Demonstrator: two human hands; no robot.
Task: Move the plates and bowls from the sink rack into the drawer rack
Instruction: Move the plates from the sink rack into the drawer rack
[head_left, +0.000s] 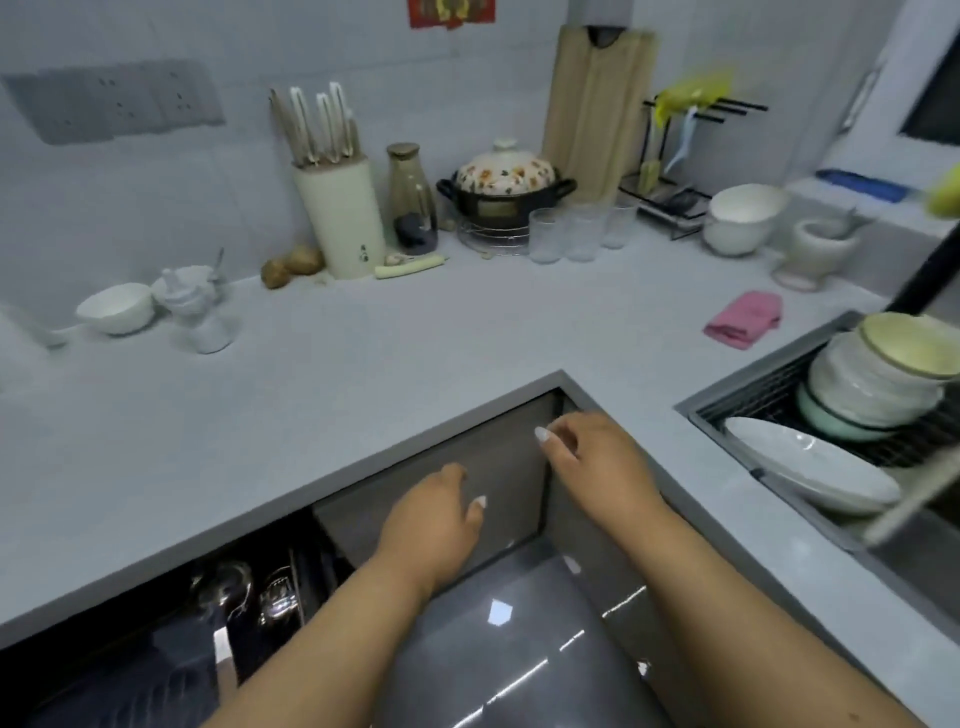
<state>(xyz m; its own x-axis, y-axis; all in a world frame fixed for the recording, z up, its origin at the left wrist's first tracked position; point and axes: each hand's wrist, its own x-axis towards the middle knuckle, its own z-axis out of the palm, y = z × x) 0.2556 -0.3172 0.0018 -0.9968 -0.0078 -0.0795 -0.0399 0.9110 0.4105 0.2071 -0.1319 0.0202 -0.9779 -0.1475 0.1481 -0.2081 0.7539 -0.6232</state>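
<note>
The step in hand looks like a reach between loads, or getting at the cabinet: both hands are low at the inner corner of the countertop (363, 395), in front of the grey cabinet panels. The drawer (171, 639) below the counter's front edge stands open; blurred metal utensils lie inside, no dishes visible.

The sink rack (769, 400) at the counter's right edge holds a white plate (810, 465) lying tilted and stacked bowls (878, 379) behind it, so the next move likely calls for lifting one out.

The right hand (597, 457) and left hand (436, 525) have loosely curled fingers and hold nothing.
</note>
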